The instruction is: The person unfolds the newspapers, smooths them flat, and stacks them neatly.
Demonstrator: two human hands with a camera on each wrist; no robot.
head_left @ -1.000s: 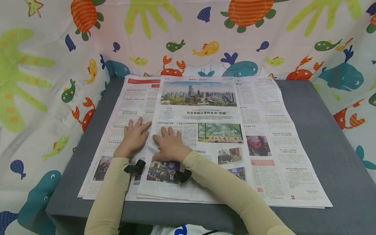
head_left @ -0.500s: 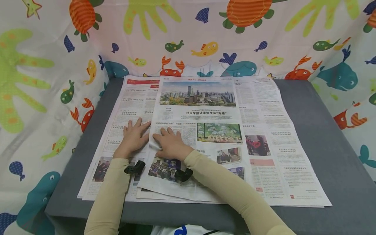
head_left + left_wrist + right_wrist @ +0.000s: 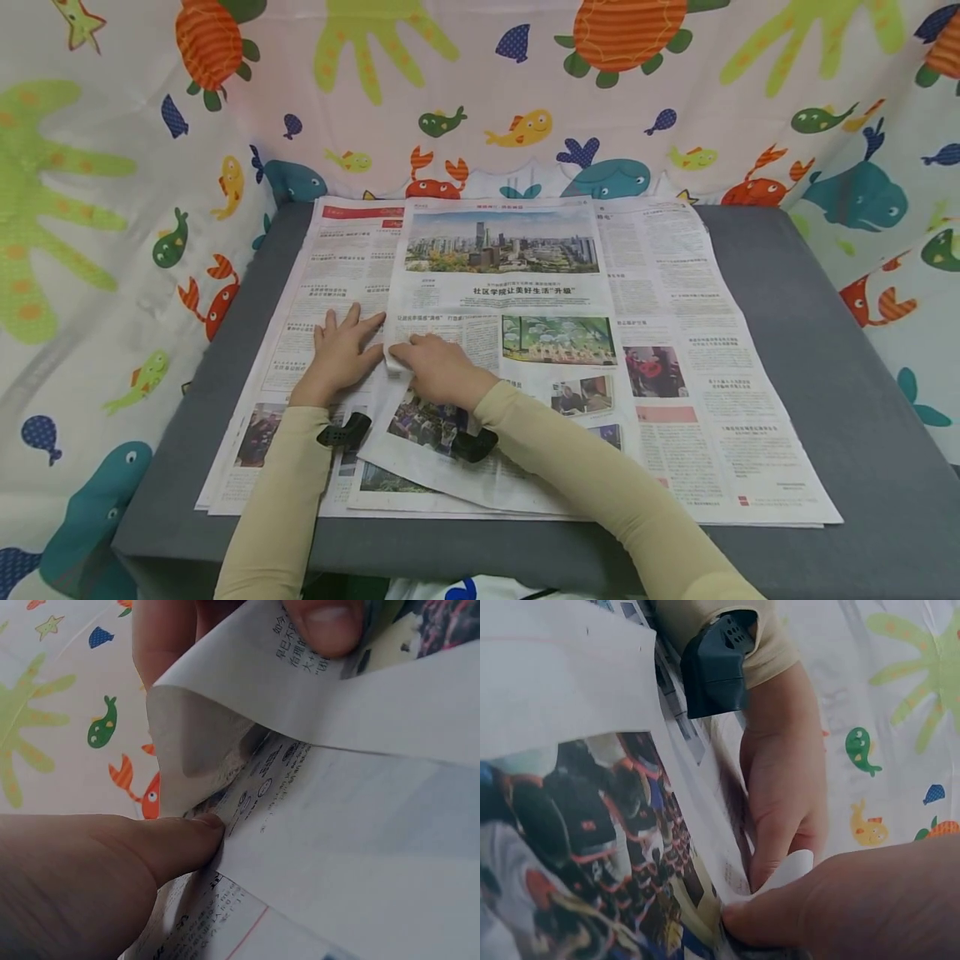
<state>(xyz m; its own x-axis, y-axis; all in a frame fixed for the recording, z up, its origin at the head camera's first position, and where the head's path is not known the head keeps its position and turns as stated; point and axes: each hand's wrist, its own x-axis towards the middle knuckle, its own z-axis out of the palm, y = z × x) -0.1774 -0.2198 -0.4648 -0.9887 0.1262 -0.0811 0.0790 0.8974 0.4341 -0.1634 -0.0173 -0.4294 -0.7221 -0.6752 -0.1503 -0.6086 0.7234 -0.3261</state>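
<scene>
My left hand [image 3: 341,357] lies with fingers spread on the left part of the spread newspaper [image 3: 697,392]. In the left wrist view its thumb [image 3: 187,844] presses beside the fold of a lifted page. My right hand [image 3: 444,373] pinches the left edge of the top newspaper sheet [image 3: 558,342], which carries a city photo. That edge curls up, and the sheet's lower left corner is swung clear of the page below [image 3: 393,482]. Seen from the right wrist, the thumb [image 3: 855,904] bears on the curled paper close to the left hand [image 3: 787,776].
Under the newspaper is a grey table [image 3: 780,275], its front edge near the body. A cloth curtain [image 3: 480,75] printed with sea animals hangs behind and at both sides. Black wrist cameras [image 3: 345,431] sit on both forearms.
The right hand's spread fingers have drawn together onto the top sheet's left edge. The sheet's lower left corner has shifted up and right, baring a picture beneath. The left hand has stayed put.
</scene>
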